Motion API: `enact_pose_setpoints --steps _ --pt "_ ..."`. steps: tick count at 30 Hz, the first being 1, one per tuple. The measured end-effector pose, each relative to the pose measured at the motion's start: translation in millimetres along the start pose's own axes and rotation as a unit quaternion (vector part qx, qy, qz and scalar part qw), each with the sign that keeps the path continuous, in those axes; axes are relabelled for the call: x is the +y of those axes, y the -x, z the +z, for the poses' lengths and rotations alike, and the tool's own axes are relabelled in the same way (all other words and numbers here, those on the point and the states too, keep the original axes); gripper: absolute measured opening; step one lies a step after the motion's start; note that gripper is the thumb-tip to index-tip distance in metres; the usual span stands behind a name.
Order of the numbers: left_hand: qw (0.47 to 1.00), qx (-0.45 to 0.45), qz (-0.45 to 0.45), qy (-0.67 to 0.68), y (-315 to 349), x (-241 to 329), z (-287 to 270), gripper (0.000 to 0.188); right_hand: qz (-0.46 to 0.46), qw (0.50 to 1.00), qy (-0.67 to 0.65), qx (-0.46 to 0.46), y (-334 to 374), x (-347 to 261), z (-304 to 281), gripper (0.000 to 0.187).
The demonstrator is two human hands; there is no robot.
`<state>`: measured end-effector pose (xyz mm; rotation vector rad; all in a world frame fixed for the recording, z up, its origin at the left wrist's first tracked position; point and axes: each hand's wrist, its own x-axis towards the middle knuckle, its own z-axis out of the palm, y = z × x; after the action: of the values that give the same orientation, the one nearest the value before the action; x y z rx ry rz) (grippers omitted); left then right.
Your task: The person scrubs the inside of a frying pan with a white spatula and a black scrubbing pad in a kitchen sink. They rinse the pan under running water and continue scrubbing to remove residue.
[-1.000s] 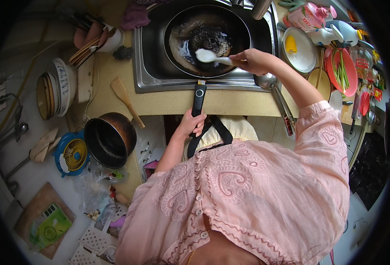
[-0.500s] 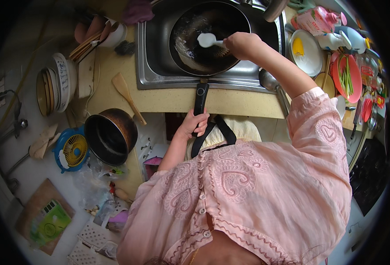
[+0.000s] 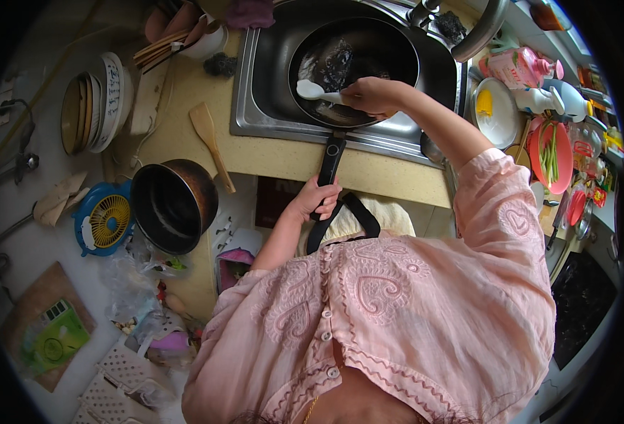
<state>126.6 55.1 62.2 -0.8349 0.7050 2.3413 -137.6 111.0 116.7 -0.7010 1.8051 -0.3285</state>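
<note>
A dark wok (image 3: 389,53) sits tilted in the steel sink (image 3: 255,106), its inside wet with streaks of pale foam. Its black handle (image 3: 331,161) reaches over the counter's front edge towards me. My left hand (image 3: 315,198) is wrapped round the end of that handle. Over the near left part of the wok, my right hand (image 3: 375,97) grips a white dish brush (image 3: 311,90) by its handle. The brush's rounded head points left against the wok's inner wall; its underside is hidden.
Left on the counter lie a wooden spatula (image 3: 211,145), a blackened pot (image 3: 174,205) and stacked bowls (image 3: 110,106). The faucet (image 3: 485,28) arches at the sink's far right. Right of the sink stand a white bowl (image 3: 499,116), a pink soap bottle (image 3: 517,67) and a red basket with green stalks (image 3: 550,159).
My right hand has brought the brush nearer and left across the wok's inside. The view has shifted a little; my left hand keeps its hold on the handle.
</note>
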Motion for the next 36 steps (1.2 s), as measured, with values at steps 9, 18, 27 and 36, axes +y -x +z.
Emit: enact_pose_setpoints --steps 9,18,27,36 --pt "1.000 -0.004 -0.011 0.010 -0.6 1.3 2.5 0.014 0.016 0.994 -0.100 0.034 -55.3 -2.3 7.3 0.019" --pt "1.000 -0.004 -0.002 0.013 -1.8 4.9 2.2 0.012 0.010 0.963 0.253 0.088 -97.4 14.5 41.3 0.017" --pt "1.000 0.007 0.025 0.004 -1.2 6.5 6.1 0.010 0.150 0.924 0.268 0.229 -63.9 42.3 5.4 0.018" --pt "0.998 0.011 0.018 -0.055 -0.4 13.0 8.6 0.014 0.014 0.948 0.285 0.141 -23.2 40.1 42.3 0.035"
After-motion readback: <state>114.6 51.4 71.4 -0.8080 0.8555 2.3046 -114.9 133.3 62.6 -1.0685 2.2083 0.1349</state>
